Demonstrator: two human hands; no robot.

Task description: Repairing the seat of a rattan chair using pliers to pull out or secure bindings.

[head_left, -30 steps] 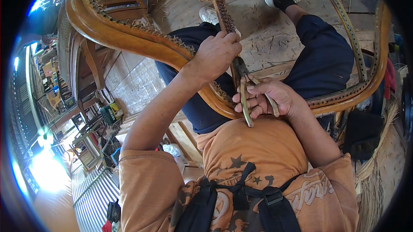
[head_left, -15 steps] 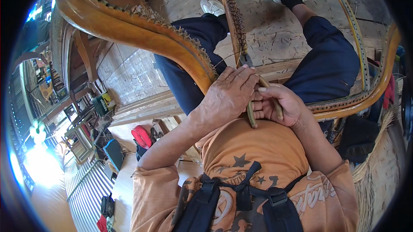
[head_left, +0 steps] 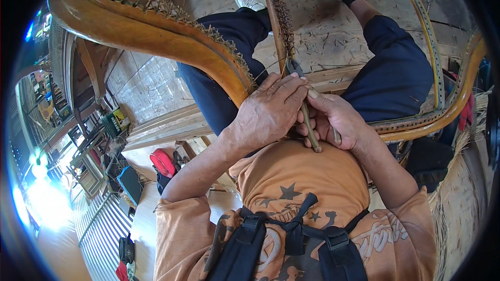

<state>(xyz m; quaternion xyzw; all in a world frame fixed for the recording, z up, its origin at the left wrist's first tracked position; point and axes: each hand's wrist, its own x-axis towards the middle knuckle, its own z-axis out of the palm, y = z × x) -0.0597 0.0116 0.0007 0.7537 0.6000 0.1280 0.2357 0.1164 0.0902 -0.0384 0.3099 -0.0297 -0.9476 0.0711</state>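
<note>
My right hand (head_left: 338,119) is wrapped around the handles of a pair of pliers (head_left: 311,131), with its thumb along the upper part. The dark pliers head (head_left: 294,66) points away from me, at the near end of the wooden slat (head_left: 277,25) of a chair frame. Beside it, my left hand (head_left: 271,106) lies palm down with fingers bent over the frame and its fingertips close to the pliers. Whatever those fingers grip is hidden beneath them. A thin strand (head_left: 271,67) arcs near the left fingertips.
The curved varnished frame (head_left: 151,36), edged with cut cane stubs, spans from upper left to my hands. Its right side has a perforated rail (head_left: 424,36). Cane scraps litter the wooden floor (head_left: 328,41). Bundled pale fibres (head_left: 448,213) hang at the right.
My right hand has closed further round the pliers, and the handles are nearer each other. My left hand stays beside the pliers head. The whole view has shifted slightly.
</note>
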